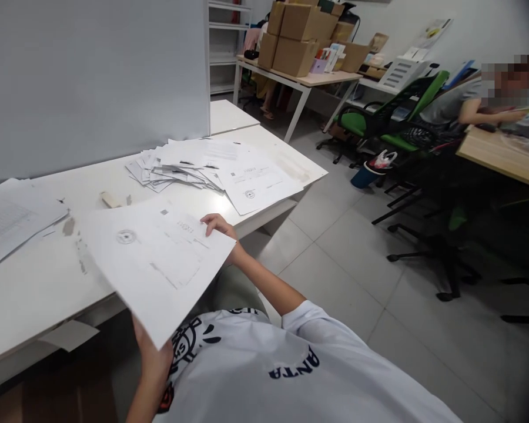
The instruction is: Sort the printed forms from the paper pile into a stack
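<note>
Step, likely: holding printed sheet (158, 258) over near edge of worktop (30, 305)
Right hand (219, 226) grips one side; left hand (153, 358) beneath, grip unclear; next move likely needs both supporting

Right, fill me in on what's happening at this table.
A person holds a printed paper over the edge of a white table. The right hand grips its right corner; the left hand is at the corner nearest the body, fingers partly hidden. A loose pile of papers and more sheets lie on the table.
</note>
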A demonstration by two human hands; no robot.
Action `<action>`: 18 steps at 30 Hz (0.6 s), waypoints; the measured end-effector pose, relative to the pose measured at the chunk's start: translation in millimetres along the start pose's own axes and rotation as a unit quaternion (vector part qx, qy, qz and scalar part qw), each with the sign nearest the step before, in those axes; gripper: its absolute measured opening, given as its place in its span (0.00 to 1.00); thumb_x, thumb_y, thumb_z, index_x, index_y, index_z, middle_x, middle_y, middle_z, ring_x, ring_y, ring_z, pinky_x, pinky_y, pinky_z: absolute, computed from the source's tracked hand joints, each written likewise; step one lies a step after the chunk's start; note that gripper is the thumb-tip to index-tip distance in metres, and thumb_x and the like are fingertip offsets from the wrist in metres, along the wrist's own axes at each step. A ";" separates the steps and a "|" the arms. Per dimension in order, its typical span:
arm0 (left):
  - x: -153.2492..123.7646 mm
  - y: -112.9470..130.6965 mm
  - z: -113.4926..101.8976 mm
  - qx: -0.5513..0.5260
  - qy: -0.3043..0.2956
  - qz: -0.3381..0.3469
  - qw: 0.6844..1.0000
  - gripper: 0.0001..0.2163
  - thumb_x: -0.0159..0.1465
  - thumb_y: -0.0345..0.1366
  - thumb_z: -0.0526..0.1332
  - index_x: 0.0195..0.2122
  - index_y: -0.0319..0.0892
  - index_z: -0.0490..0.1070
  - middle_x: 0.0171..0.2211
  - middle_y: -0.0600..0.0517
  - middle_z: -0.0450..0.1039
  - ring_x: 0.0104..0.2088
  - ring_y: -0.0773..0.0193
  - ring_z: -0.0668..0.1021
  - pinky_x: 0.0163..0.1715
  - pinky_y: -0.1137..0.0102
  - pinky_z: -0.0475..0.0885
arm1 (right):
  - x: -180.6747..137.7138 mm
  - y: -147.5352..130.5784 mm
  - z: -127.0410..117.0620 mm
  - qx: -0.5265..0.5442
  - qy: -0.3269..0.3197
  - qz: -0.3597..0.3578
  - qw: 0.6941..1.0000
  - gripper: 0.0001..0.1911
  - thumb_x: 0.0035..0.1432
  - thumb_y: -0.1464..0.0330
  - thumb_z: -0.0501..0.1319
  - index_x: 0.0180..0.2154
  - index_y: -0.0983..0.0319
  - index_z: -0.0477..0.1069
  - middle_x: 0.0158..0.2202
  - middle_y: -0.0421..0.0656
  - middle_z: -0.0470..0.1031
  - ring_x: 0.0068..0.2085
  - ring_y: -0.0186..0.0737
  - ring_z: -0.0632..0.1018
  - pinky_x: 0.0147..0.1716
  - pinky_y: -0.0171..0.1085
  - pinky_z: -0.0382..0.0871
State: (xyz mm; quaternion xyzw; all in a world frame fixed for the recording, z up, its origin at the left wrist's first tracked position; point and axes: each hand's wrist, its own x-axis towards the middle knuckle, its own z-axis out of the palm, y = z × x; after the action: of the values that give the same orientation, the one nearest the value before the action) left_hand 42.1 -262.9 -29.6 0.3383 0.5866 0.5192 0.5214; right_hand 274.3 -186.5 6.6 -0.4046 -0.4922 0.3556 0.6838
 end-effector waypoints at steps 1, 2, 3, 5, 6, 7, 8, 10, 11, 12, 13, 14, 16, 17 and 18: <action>0.6 3.3 0.5 -0.016 0.015 0.013 1.000 0.29 0.58 0.49 0.65 0.60 0.53 0.61 0.50 0.49 0.75 0.50 0.59 0.78 0.48 0.67 0.75 | -1.5 7.6 -4.1 -0.010 0.011 0.011 1.000 0.17 0.51 0.53 0.68 0.24 0.58 0.70 0.45 0.48 0.72 0.48 0.49 0.73 0.53 0.47 0.66; 1.7 6.7 0.5 -0.035 0.026 0.029 0.999 0.30 0.59 0.48 0.64 0.61 0.55 0.58 0.53 0.50 0.73 0.50 0.62 0.78 0.47 0.69 0.75 | -3.4 13.3 -7.9 -0.015 0.020 0.019 1.000 0.16 0.50 0.54 0.68 0.24 0.58 0.71 0.45 0.48 0.71 0.47 0.49 0.74 0.51 0.46 0.67; 3.2 9.9 0.2 -0.052 0.032 0.045 0.997 0.29 0.60 0.47 0.65 0.61 0.56 0.56 0.54 0.50 0.72 0.48 0.64 0.78 0.45 0.70 0.75 | -5.5 16.9 -11.2 -0.016 0.022 0.025 0.999 0.15 0.50 0.55 0.69 0.25 0.59 0.72 0.45 0.48 0.72 0.46 0.48 0.74 0.49 0.46 0.67; 7.4 14.1 -0.5 -0.082 0.027 0.056 0.995 0.24 0.60 0.46 0.65 0.56 0.54 0.60 0.51 0.51 0.71 0.42 0.67 0.78 0.40 0.72 0.75 | -10.2 18.4 -15.5 -0.009 0.016 0.034 0.999 0.13 0.51 0.57 0.68 0.25 0.58 0.73 0.46 0.48 0.73 0.47 0.49 0.74 0.48 0.44 0.67; 10.0 14.8 -0.6 -0.091 0.021 0.052 0.994 0.21 0.59 0.46 0.66 0.51 0.51 0.62 0.47 0.53 0.72 0.39 0.68 0.78 0.36 0.74 0.74 | -12.6 17.0 -16.6 -0.003 0.011 0.042 0.999 0.13 0.53 0.57 0.68 0.25 0.58 0.74 0.47 0.47 0.74 0.49 0.49 0.74 0.48 0.44 0.66; 12.6 14.6 -0.5 -0.099 0.020 0.046 0.994 0.19 0.57 0.45 0.68 0.46 0.49 0.64 0.42 0.54 0.72 0.35 0.70 0.76 0.34 0.75 0.73 | -14.7 15.0 -17.0 0.007 0.008 0.054 0.999 0.13 0.54 0.57 0.66 0.25 0.58 0.75 0.49 0.47 0.74 0.50 0.50 0.73 0.49 0.44 0.66; 15.0 13.7 -0.2 -0.105 0.023 0.038 0.994 0.18 0.55 0.43 0.70 0.41 0.47 0.64 0.37 0.56 0.70 0.32 0.71 0.75 0.32 0.77 0.71 | -16.4 12.9 -17.0 0.022 0.007 0.069 0.997 0.13 0.55 0.57 0.65 0.25 0.58 0.75 0.51 0.46 0.75 0.52 0.51 0.73 0.51 0.44 0.65; 18.8 10.8 0.7 -0.113 0.039 0.028 0.992 0.18 0.53 0.40 0.72 0.38 0.45 0.64 0.32 0.58 0.68 0.30 0.72 0.72 0.31 0.78 0.69 | -18.5 9.7 -17.0 0.069 0.009 0.113 0.991 0.14 0.56 0.57 0.63 0.26 0.58 0.76 0.54 0.45 0.74 0.56 0.52 0.72 0.53 0.44 0.65; 19.9 9.4 1.1 -0.114 0.048 0.025 0.992 0.18 0.52 0.39 0.72 0.39 0.45 0.64 0.32 0.58 0.68 0.31 0.72 0.72 0.32 0.78 0.69 | -18.8 8.9 -17.4 0.095 0.013 0.140 0.985 0.14 0.56 0.56 0.62 0.27 0.59 0.77 0.56 0.44 0.74 0.57 0.53 0.71 0.54 0.44 0.65; 20.3 8.4 1.4 -0.115 0.054 0.022 0.992 0.18 0.53 0.39 0.72 0.39 0.45 0.65 0.32 0.58 0.69 0.32 0.72 0.72 0.33 0.77 0.69 | -18.7 8.6 -18.2 0.117 0.018 0.172 0.978 0.14 0.55 0.55 0.62 0.29 0.59 0.77 0.56 0.44 0.74 0.57 0.53 0.71 0.54 0.44 0.65; 20.2 7.6 1.4 -0.114 0.056 0.019 0.992 0.18 0.53 0.40 0.71 0.40 0.45 0.66 0.32 0.58 0.69 0.32 0.71 0.72 0.35 0.77 0.69 | -18.5 8.6 -19.5 0.132 0.027 0.208 0.969 0.13 0.53 0.56 0.64 0.32 0.58 0.78 0.55 0.44 0.75 0.56 0.53 0.73 0.53 0.44 0.66; 19.6 7.1 1.3 -0.110 0.054 0.016 0.992 0.17 0.53 0.40 0.71 0.40 0.45 0.66 0.33 0.57 0.69 0.33 0.71 0.72 0.35 0.76 0.69 | -18.1 8.6 -21.3 0.138 0.039 0.244 0.959 0.13 0.50 0.57 0.67 0.36 0.58 0.77 0.53 0.44 0.76 0.54 0.51 0.74 0.52 0.44 0.68; 18.0 6.0 0.8 -0.103 0.044 0.012 0.994 0.16 0.54 0.41 0.70 0.40 0.44 0.68 0.33 0.57 0.70 0.33 0.70 0.72 0.36 0.75 0.69 | -17.8 8.0 -25.5 0.128 0.063 0.303 0.942 0.25 0.42 0.63 0.72 0.45 0.55 0.74 0.47 0.42 0.78 0.48 0.47 0.77 0.48 0.43 0.70; 17.4 4.9 0.4 -0.098 0.039 0.009 0.994 0.16 0.54 0.41 0.70 0.40 0.44 0.69 0.34 0.56 0.70 0.33 0.70 0.73 0.36 0.74 0.69 | -18.0 7.3 -27.5 0.114 0.069 0.321 0.938 0.32 0.39 0.66 0.74 0.50 0.54 0.72 0.44 0.40 0.77 0.45 0.45 0.77 0.46 0.42 0.71; 17.2 3.1 0.0 -0.090 0.035 0.005 0.995 0.16 0.54 0.40 0.70 0.41 0.43 0.70 0.36 0.55 0.71 0.34 0.69 0.73 0.36 0.74 0.69 | -18.4 6.3 -29.4 0.100 0.070 0.331 0.935 0.37 0.38 0.68 0.74 0.53 0.53 0.69 0.42 0.39 0.77 0.42 0.42 0.78 0.44 0.41 0.72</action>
State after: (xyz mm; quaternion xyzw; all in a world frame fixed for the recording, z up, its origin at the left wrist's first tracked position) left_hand 37.8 -246.0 -31.1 0.2747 0.5538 0.5841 0.5260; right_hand 297.1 -206.1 -11.7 -0.4980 -0.2426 0.5803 0.5970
